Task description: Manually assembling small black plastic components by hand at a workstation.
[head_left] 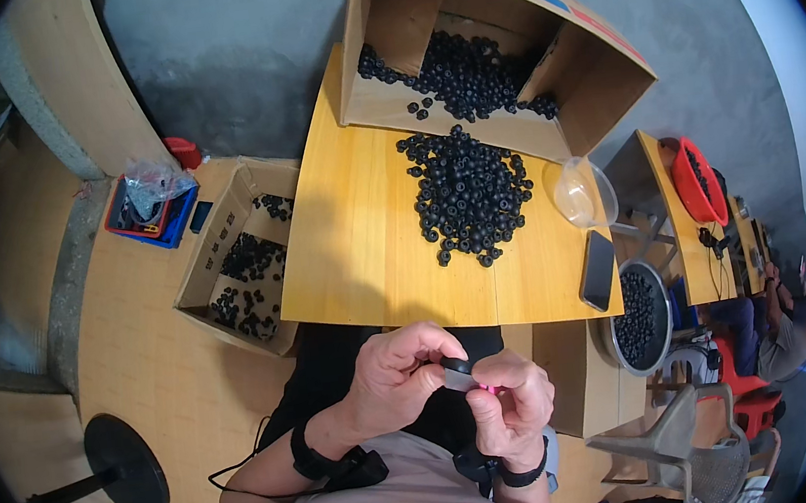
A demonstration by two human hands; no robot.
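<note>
Just off the table's near edge, in front of my body, my two hands are close together. Between thumb and fingers, my left hand pinches a small black round part, which looks like rubber. My right hand is closed on a small blade; a bit of its pink handle shows by the thumb. The flat grey blade lies against the near side of the black part. A large heap of similar black parts is spread on the yellow wooden table.
A cardboard box lies on its side at the back, with black parts inside. Clear plastic tub and phone rest at the table's right. An open carton stands left, a metal basin right. Farther right sits another person.
</note>
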